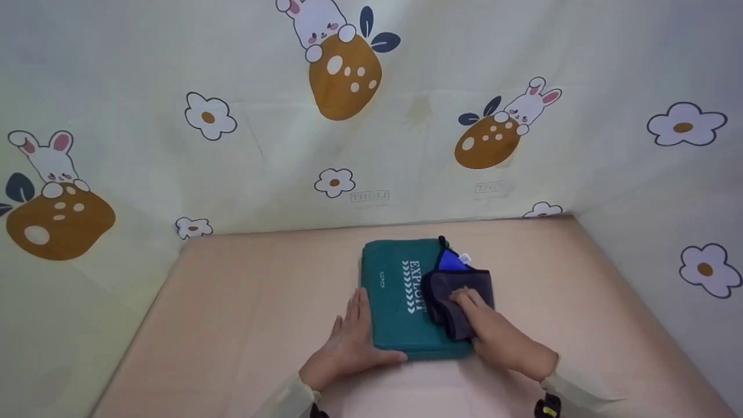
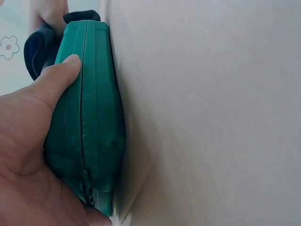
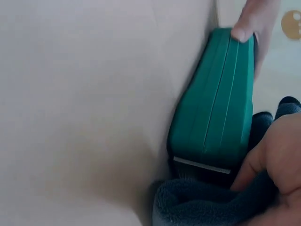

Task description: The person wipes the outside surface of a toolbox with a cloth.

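Observation:
A green zip-up case point(image 1: 395, 296) with white "EXPLOIT" lettering lies flat on the table. My left hand point(image 1: 354, 345) braces its near left corner, fingers straight along the left side. The left thumb presses the near side, beside the seam point(image 2: 83, 99) in the left wrist view. My right hand point(image 1: 502, 337) grips a folded dark grey cloth point(image 1: 464, 281) against the right part of the case top. The cloth has black edging, a blue face and a small white tag. In the right wrist view its thick fold point(image 3: 197, 205) hangs by the case's right end.
The table point(image 1: 249, 302) has a pale peach cover. A cream curtain point(image 1: 261, 157) printed with rabbits, brown fruit and flowers rises behind it and along both sides. A dark band point(image 1: 547, 405) with a yellow mark shows at the right wrist.

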{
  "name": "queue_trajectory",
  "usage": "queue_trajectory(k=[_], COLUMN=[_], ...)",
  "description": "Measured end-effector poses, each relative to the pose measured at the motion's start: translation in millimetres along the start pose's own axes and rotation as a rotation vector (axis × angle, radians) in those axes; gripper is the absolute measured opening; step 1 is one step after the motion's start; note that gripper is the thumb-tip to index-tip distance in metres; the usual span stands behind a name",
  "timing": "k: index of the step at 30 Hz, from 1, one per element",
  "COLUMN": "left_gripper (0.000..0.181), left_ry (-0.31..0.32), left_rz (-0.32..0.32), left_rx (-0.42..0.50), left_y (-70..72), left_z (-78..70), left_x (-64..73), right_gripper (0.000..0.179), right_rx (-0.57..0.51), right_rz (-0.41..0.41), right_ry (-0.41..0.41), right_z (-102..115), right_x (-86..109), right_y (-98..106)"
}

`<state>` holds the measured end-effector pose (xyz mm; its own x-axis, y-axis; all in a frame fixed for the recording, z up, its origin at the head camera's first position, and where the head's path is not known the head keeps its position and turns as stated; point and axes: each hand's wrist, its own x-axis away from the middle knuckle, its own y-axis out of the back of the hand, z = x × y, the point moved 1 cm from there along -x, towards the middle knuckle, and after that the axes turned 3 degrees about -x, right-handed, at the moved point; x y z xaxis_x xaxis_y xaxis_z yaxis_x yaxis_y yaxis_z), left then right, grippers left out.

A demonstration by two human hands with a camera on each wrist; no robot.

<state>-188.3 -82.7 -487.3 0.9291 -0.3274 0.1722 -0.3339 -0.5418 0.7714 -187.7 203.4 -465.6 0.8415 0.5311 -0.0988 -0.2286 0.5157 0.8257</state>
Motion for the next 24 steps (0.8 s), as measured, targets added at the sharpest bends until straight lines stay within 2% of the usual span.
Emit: queue_trajectory(k=[5, 12, 19, 24], left_gripper=[0.145, 0.143, 0.144, 0.144], left_ry=[-0.01, -0.03, -0.015, -0.01], left_rz=[-0.006, -0.01, -0.006, -0.002], left_rx=[-0.01, -0.007, -0.011, -0.013], left_y=[-0.3, 1.1, 0.4, 0.3], left_z=[0.2, 1.8, 1.4, 1.2], left_x=[0.3, 1.6, 0.7, 0.1], right_gripper=[0.088, 0.094, 0.057, 0.055], right_rx=[0.016, 0.033, 0.095, 0.181], right_rz=[0.042, 0.118, 0.164, 0.146], right_ry=[-0.005, 0.137, 0.197, 0.239], right_z=[4, -8, -27, -37], right_x=[11.2, 29.3, 34.2, 35.4], right_y=[-1, 4, 22, 31])
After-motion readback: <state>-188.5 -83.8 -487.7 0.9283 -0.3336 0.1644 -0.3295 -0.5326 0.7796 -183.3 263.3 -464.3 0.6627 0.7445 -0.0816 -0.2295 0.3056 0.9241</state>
